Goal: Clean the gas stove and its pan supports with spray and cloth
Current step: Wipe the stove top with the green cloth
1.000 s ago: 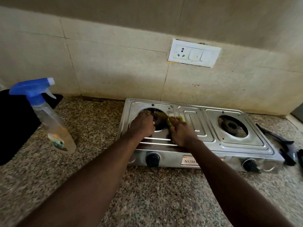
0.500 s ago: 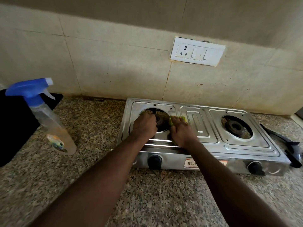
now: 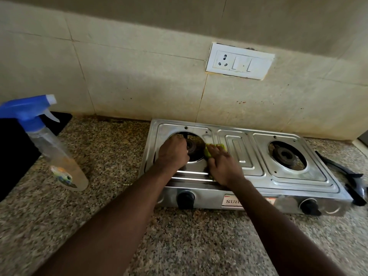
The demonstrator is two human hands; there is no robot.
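A two-burner steel gas stove [image 3: 241,154] stands on the granite counter against the tiled wall, with no pan supports on it. My right hand [image 3: 223,166] presses a green cloth [image 3: 216,147] onto the stove top just right of the left burner [image 3: 194,148]; most of the cloth is hidden under the hand. My left hand [image 3: 172,154] rests on the left rim of that burner opening, fingers curled over the edge. Black pan supports [image 3: 346,176] lie on the counter right of the stove. A clear spray bottle [image 3: 53,148] with a blue trigger head stands at the left.
A black appliance surface [image 3: 14,152] lies behind the spray bottle at the far left. A white socket and switch plate [image 3: 240,61] is on the wall above the stove. Speckled granite counter [image 3: 179,240] stretches in front of the stove.
My right hand has slid the green cloth slightly forward and right beside the left burner. My left hand stays at the burner rim. The camera has shifted a little.
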